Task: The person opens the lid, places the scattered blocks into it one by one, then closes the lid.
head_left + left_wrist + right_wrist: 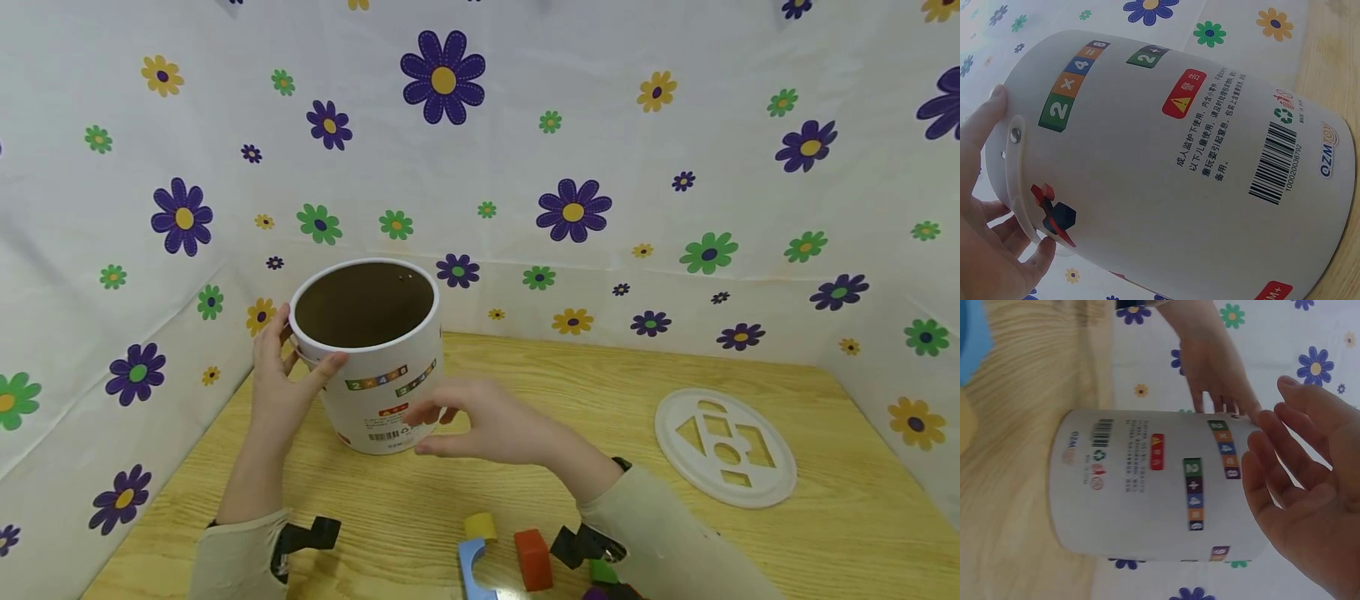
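Note:
A white cardboard bucket (405, 392) with printed number strips and a barcode stands on the table, its dark inside showing from above. With thumb in front and fingers around the side, my left hand (281, 383) holds it just below the rim. The left wrist view shows those fingers beside the white plastic handle (1015, 156). My right hand (480, 421) hovers before the bucket's lower right front, fingers loosely bent and holding nothing. In the right wrist view, a gap shows between the right thumb and fingertips (1288, 381).
A white round lid with shaped cut-outs (678, 433) lies on the wooden table at right. Near the front edge are a yellow block (481, 527), a blue arch block (471, 560), a red block (533, 560) and a green block (602, 572). Flowered cloth (495, 150) hangs behind.

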The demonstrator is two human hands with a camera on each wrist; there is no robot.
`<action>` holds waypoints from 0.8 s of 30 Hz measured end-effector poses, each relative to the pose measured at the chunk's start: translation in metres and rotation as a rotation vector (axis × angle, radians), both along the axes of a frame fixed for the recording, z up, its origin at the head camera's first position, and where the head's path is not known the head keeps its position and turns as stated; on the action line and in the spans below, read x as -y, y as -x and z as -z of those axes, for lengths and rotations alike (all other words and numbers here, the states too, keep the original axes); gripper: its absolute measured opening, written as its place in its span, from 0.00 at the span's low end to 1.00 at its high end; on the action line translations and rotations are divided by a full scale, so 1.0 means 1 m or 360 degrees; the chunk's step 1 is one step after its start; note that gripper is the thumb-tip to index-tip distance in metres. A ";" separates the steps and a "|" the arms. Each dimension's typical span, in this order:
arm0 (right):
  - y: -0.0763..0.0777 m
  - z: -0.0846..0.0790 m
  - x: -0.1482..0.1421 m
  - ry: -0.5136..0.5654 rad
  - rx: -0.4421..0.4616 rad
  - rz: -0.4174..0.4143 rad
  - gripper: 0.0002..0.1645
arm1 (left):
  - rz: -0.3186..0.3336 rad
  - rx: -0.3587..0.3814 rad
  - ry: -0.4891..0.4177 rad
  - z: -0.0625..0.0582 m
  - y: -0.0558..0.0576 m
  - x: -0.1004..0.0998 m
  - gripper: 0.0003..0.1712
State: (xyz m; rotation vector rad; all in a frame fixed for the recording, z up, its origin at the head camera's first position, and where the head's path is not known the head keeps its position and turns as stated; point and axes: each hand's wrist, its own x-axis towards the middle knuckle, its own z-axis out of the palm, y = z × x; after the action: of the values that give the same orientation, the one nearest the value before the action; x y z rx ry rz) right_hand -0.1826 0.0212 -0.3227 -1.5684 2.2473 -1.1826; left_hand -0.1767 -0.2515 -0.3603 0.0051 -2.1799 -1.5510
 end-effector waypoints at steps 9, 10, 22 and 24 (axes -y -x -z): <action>-0.001 0.037 -0.022 -0.0343 0.0225 -0.0169 0.17 | 0.0005 0.0010 0.0005 0.000 0.001 0.001 0.53; -0.001 0.041 -0.024 -0.0382 0.0254 -0.0183 0.17 | 0.0005 0.0012 0.0007 0.001 0.001 0.001 0.53; -0.007 0.083 -0.035 -0.0613 0.0289 -0.0288 0.22 | 0.0009 0.0001 -0.0013 0.000 0.001 0.001 0.53; -0.007 0.087 -0.034 -0.0640 0.0234 -0.0307 0.22 | 0.0011 0.0003 -0.0011 0.000 0.001 0.001 0.53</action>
State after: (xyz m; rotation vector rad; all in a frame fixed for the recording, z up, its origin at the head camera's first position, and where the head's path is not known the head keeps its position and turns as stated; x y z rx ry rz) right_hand -0.1754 0.0556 -0.4096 -1.4448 2.0260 -0.7137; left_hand -0.1778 -0.2527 -0.3607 0.0012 -2.1780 -1.5628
